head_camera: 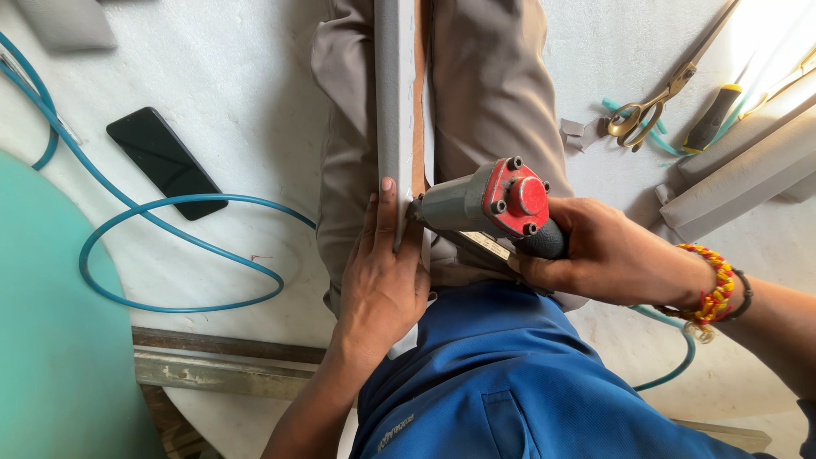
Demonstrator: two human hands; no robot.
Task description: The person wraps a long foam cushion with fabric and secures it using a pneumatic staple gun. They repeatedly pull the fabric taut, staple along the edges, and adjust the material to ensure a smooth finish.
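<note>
While the left hand (384, 272) presses the grey fabric-wrapped strip (393, 93) flat, the right hand (608, 255), gripping the pneumatic stapler (489, 208), should keep its nose square against the edge.

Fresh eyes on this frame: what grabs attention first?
Dead centre, the right hand grips a grey pneumatic staple gun with a red round cap, its nose against a long grey fabric-wrapped strip that the left hand presses flat. A blue air hose loops at left beside a black phone; brass-handled scissors lie upper right.
</note>
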